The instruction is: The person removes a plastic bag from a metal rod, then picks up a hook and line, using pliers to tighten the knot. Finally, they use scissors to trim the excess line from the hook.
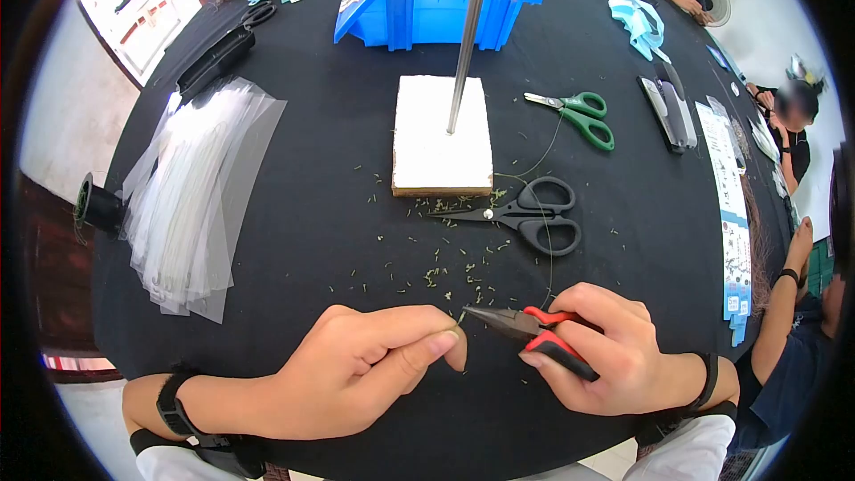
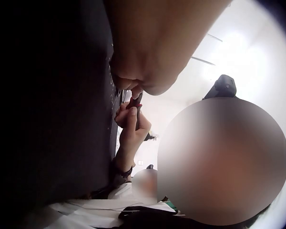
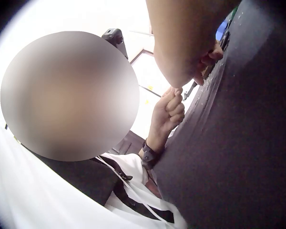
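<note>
In the head view my left hand (image 1: 365, 365) pinches a short, thin green strand (image 1: 461, 317) between thumb and forefinger. My right hand (image 1: 614, 352) grips needle-nose pliers (image 1: 525, 324) with red and black handles. Their tip points left and lies right by the left fingertips. A thin green cord (image 1: 549, 272) runs from near the right hand up across black-handled scissors (image 1: 534, 216) towards green-handled scissors (image 1: 583, 116). In the left wrist view the pliers (image 2: 138, 107) show in the right hand; in the right wrist view they are hidden behind that hand.
Green clippings (image 1: 432, 276) are scattered on the black tablecloth (image 1: 303, 249). Beyond stand a white block (image 1: 441, 151) with a metal rod and a blue bin (image 1: 427, 22). Clear plastic sleeves (image 1: 196, 205) and a spool (image 1: 98, 205) lie left, a stapler (image 1: 668, 111) right. Other people sit around the table.
</note>
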Available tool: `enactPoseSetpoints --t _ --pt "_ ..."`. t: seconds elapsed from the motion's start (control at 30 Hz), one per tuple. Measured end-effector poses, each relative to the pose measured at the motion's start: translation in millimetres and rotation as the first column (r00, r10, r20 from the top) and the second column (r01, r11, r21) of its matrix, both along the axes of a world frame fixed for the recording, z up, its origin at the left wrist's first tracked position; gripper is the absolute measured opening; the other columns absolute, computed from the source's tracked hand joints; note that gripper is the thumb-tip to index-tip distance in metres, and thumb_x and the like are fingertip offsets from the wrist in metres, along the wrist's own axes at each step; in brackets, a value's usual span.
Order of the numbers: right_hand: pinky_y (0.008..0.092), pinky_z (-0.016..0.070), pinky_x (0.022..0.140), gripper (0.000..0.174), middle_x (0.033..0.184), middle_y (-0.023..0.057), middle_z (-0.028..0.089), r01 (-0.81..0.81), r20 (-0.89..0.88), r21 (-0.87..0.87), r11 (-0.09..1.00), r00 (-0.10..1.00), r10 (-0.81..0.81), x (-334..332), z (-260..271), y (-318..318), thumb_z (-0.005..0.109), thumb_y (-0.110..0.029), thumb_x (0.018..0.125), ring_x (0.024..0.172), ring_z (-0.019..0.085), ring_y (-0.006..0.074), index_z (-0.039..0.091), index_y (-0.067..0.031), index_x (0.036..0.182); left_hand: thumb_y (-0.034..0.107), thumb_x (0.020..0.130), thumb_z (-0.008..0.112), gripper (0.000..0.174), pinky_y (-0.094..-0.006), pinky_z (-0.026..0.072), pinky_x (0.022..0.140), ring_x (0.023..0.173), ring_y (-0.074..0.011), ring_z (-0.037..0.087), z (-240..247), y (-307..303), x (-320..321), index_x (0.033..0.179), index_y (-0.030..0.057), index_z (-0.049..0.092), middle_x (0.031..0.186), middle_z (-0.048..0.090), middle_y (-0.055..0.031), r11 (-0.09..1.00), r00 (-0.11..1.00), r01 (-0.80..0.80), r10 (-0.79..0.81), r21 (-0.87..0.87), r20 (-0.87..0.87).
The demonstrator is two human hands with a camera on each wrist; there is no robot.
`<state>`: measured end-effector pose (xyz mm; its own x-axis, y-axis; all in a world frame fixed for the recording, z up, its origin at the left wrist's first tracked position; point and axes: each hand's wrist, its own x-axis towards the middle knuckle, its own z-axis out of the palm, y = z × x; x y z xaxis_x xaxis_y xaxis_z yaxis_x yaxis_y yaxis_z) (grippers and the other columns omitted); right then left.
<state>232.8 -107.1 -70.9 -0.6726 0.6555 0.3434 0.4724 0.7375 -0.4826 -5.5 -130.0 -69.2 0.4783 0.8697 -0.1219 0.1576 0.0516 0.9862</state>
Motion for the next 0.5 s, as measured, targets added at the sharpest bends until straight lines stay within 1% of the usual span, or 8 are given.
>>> enactPoseSetpoints --t 0.1,0.2,0.3,0.4,0.5 --pt "0.0279 0.0428 0.044 0.028 0.073 0.0102 0.052 0.006 0.005 -0.001 1.000 1.000 -0.006 -0.1 -1.0 -0.1 0.079 -0.015 0.067 0.055 0.053 0.0197 0.056 0.0005 0.066 0.010 0.094 0.049 0.015 -0.0230 0.0304 0.045 0.047 -0.0062 0.037 2.8 -0.6 -1.5 0.091 0.0032 0.061 0.059 0.047 -0.0022 0.999 0.998 0.008 -0.011 -0.048 -0.060" --pt "0.0284 0.0432 0.044 0.028 0.073 0.0104 0.052 0.004 0.026 -0.003 1.000 1.000 -0.004 0.6 -1.3 0.0 0.079 -0.015 0.067 0.056 0.053 0.0199 0.056 0.0006 0.066 0.009 0.094 0.049 0.013 -0.0229 0.0309 0.045 0.047 -0.0064 0.038 2.4 -1.4 -1.1 0.091 0.0036 0.061 0.060 0.049 -0.0024 1.000 0.997 -0.008 0.006 -0.019 -0.073" --pt "0.0286 0.0433 0.045 0.028 0.073 0.0104 0.051 -0.003 0.034 0.010 1.000 0.999 0.003 0.9 -3.0 0.1 0.079 -0.015 0.067 0.057 0.053 0.0202 0.056 0.0008 0.066 0.008 0.093 0.049 0.013 -0.0228 0.0316 0.045 0.047 -0.0067 0.039 2.2 -2.7 0.6 0.091 0.0031 0.061 0.060 0.049 -0.0025 1.000 0.998 -0.025 0.025 0.000 -0.061" --pt "0.0282 0.0428 0.045 0.028 0.073 0.0102 0.051 -0.005 0.055 0.046 0.999 0.998 0.003 0.3 -3.3 0.3 0.079 -0.015 0.066 0.057 0.053 0.0202 0.055 0.0008 0.066 0.012 0.096 0.046 0.023 -0.0223 0.0306 0.043 0.045 -0.0038 0.040 0.4 -2.5 1.6 0.087 -0.0033 0.062 0.054 0.048 -0.0008 0.999 0.999 -0.024 0.026 0.033 -0.042" --pt "0.0274 0.0414 0.045 0.029 0.074 0.0095 0.050 -0.004 0.105 0.114 0.993 0.994 -0.008 -0.5 -1.6 0.3 0.079 -0.016 0.065 0.057 0.051 0.0191 0.055 0.0004 0.065 0.011 0.096 0.046 0.023 -0.0223 0.0304 0.043 0.045 -0.0037 0.039 0.8 -2.9 1.5 0.087 -0.0033 0.062 0.054 0.048 -0.0007 0.999 0.998 -0.023 0.025 0.036 -0.055"
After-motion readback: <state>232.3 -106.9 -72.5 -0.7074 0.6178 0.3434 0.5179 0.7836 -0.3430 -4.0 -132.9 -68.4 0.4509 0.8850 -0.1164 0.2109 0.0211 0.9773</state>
